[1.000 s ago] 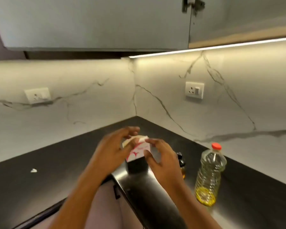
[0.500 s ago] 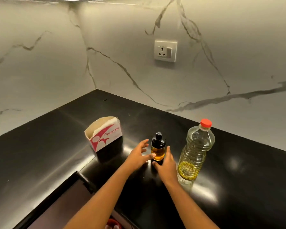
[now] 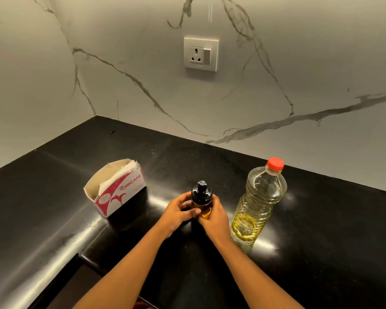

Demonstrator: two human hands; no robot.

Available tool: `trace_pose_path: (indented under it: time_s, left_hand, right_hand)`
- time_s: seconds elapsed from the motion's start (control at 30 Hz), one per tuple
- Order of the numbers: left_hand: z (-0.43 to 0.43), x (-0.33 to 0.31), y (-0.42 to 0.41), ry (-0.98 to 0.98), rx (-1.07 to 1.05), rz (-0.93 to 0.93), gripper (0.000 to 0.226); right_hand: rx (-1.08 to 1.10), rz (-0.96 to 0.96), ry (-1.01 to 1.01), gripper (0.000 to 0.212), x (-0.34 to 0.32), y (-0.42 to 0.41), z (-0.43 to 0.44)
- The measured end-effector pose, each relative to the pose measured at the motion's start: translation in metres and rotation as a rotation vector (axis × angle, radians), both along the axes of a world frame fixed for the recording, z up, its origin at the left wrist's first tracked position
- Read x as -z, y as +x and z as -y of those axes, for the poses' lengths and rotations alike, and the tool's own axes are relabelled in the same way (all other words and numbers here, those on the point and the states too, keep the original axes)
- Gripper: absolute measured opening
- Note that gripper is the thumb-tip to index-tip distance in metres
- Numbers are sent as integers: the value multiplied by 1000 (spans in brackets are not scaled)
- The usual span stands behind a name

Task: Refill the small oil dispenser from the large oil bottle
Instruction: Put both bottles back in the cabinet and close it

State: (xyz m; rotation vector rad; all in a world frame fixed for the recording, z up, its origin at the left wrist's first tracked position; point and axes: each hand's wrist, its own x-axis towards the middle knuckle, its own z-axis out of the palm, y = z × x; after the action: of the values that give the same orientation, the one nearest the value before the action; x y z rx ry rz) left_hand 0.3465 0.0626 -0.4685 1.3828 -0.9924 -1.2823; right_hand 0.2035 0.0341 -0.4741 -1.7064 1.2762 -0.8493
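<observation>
As the large oil bottle stood right of centre, the small oil dispenser was clasped by left hand and right hand.

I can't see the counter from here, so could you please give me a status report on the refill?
Left hand and right hand grip small oil dispenser, cap on. Large oil bottle upright beside it, red cap on. Tissue box apart, left.
</observation>
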Motion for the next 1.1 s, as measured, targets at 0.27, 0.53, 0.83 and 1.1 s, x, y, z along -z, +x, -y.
trace_pose_path:
  time_s: [0.27,0.53,0.83,1.1]
  left_hand:
    - [-45,-16,-5,16,-45,-71,53]
    - [-87,-158,-16,-293,4,109,70]
    - [-74,-379,-68,-728,-12,291,39]
    - [-29,-535,-87,-886,-10,432,42]
  right_hand:
    - [-67,-10,-46,47,-20,-11,-38]
    - [-175,45,-200,66,-156,-39,-66]
    - [-127,-19,-527,57,-385,-93,-63]
    - [-161,54,-593,41,-551,-111,-20]
